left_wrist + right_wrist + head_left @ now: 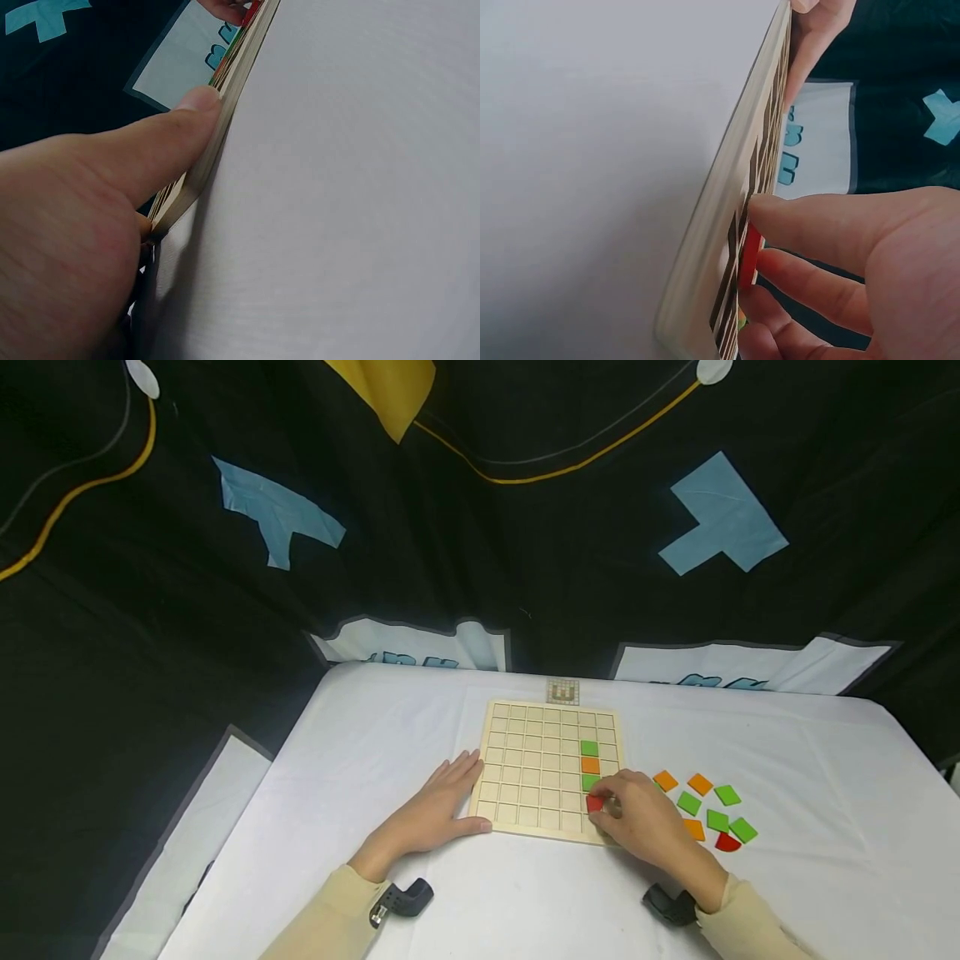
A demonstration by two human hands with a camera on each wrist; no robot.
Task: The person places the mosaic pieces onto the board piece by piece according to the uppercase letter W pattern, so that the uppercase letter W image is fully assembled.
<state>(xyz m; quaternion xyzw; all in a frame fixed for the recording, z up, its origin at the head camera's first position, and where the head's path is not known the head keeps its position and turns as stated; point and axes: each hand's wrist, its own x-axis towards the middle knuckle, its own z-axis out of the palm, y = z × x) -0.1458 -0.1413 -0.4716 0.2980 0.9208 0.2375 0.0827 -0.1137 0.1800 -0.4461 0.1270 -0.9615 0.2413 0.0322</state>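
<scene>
A pale wooden grid board point(529, 775) lies on the white-covered table. In one of its right-hand columns a green tile point(589, 748), an orange tile point(590, 765) and another green tile point(591, 782) form a line. Just below them my right hand point(648, 818) pinches a red tile point(750, 251) between thumb and fingers, down at the grid cells. My left hand point(431, 810) rests at the board's left side with fingers extended; in the left wrist view its thumb point(169, 139) lies against the board's front edge.
Right of the board lie several loose tiles, among them an orange tile point(701, 784), a green tile point(743, 830) and a red piece with a rounded edge point(727, 842). A small patterned square point(562, 692) sits behind the board. Dark cloth point(480, 568) hangs behind the table.
</scene>
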